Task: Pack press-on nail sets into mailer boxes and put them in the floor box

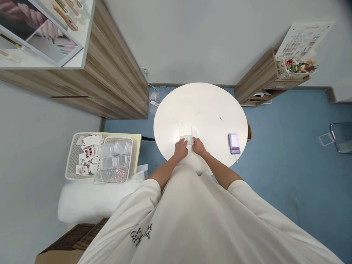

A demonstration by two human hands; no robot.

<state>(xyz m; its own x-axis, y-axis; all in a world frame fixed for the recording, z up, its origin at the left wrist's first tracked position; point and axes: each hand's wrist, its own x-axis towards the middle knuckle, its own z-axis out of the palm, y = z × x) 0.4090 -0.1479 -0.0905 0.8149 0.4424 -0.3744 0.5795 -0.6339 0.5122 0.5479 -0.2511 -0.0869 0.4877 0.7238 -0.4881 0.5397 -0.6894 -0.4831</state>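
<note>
Left hand [181, 148] and right hand [198, 146], fingers seemingly pinching, flank the clear plastic piece [189, 138], probably to steady it.

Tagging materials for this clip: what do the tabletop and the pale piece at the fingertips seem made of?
Pale piece: perhaps glossy plastic; looks translucent, though small and washed out. Tabletop: probably laminate or painted board, smooth and white, with soft glare patches.

We see a clear plastic piece [188, 138], see-through, roughly rectangular, lying low on the white table [203, 106], near the edge closest to the wearer. We note a glossy, whitish sheen and a paler upright strip at its upper right; we can't tell whether it's one part or two.
</note>
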